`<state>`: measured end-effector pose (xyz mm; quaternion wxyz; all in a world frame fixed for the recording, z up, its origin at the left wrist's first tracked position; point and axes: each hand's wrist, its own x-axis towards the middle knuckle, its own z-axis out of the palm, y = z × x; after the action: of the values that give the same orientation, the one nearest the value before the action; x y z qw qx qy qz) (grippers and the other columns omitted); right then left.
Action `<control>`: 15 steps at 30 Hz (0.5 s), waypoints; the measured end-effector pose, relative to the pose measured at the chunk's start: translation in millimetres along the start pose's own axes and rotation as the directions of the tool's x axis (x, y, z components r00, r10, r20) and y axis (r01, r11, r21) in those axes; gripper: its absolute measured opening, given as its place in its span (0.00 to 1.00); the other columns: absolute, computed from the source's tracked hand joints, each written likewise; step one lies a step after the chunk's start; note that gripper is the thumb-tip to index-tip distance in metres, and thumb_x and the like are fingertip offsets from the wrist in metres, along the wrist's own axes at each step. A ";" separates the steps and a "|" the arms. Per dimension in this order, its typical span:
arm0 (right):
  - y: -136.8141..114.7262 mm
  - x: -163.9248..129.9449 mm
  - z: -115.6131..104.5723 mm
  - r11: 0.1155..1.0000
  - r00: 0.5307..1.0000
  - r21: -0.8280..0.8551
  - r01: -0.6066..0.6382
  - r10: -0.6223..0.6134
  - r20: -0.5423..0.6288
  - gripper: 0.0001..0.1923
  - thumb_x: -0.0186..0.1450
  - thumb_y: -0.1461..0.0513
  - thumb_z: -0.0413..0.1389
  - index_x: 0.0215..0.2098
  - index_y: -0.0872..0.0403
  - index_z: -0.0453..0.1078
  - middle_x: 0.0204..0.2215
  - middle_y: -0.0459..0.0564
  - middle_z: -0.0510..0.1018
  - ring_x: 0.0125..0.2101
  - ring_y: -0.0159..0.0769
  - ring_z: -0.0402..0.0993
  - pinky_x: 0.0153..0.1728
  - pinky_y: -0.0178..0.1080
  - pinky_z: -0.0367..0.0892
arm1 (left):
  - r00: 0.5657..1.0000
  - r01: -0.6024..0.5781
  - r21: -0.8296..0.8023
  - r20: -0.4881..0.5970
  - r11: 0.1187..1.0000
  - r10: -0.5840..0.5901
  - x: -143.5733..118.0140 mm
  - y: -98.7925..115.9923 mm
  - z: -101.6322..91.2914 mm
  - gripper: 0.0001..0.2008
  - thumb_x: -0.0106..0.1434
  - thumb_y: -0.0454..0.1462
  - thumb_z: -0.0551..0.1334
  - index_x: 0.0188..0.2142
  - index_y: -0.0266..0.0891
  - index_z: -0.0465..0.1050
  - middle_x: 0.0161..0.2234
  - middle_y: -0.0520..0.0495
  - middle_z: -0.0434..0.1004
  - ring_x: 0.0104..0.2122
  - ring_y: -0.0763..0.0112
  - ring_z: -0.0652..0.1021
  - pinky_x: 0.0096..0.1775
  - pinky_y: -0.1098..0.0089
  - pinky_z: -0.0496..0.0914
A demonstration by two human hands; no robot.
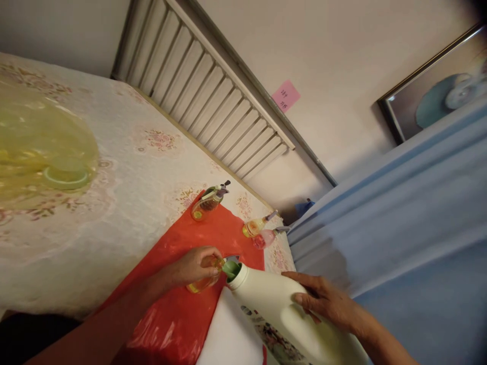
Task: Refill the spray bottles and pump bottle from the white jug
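My left hand (194,267) wraps around a small clear bottle (205,280) of yellow liquid standing on a red plastic sheet (178,304). My right hand (327,303) grips a large white jug (281,314), tilted so that its green spout (230,267) touches the small bottle's top. Three other small bottles stand farther back: a yellow one with a spray head (207,204), a yellow one (254,226) and a pink one (266,237).
A cream floral cloth (125,182) covers the table. A big translucent yellow container (38,147) with a green cap sits at the left. Behind are a ribbed radiator (205,86), a pink note (285,95), a framed picture (437,91) and blue fabric (399,213) at right.
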<state>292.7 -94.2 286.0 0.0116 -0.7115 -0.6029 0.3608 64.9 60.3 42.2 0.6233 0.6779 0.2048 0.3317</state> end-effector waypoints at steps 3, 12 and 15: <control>8.9 -0.1 5.9 0.998 1.000 0.056 0.021 -0.021 -0.004 0.29 0.67 0.46 0.55 0.61 0.52 0.68 0.30 0.47 0.74 0.24 0.29 0.63 0.22 0.29 0.61 | 1.000 -0.007 0.008 -0.005 1.000 0.007 0.1 -1.3 0.3 0.13 0.54 0.37 0.62 0.41 0.39 0.75 0.39 0.49 0.80 0.41 0.63 0.78 0.44 0.67 0.71; 36.8 8.6 7.0 0.989 0.997 0.149 0.006 0.005 -0.073 0.26 0.54 0.48 0.65 0.43 0.57 0.75 0.33 0.49 0.76 0.26 0.31 0.66 0.21 0.29 0.60 | 1.000 0.004 -0.040 0.024 0.999 -0.003 0.8 1.9 0.3 0.12 0.54 0.38 0.61 0.39 0.39 0.74 0.38 0.49 0.79 0.41 0.62 0.78 0.44 0.67 0.71; 42.1 12.7 3.8 0.989 0.981 0.143 -0.040 0.066 -0.182 0.14 0.55 0.56 0.63 0.35 0.58 0.73 0.27 0.46 0.73 0.24 0.30 0.65 0.23 0.31 0.61 | 1.000 -0.012 -0.010 0.012 1.000 0.012 -0.8 4.9 -0.3 0.12 0.55 0.37 0.61 0.40 0.38 0.74 0.41 0.49 0.79 0.43 0.62 0.78 0.46 0.68 0.70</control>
<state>326.6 -96.3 257.8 0.1077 -0.7553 -0.5536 0.3338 63.5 59.3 46.9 0.6258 0.6779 0.1956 0.3324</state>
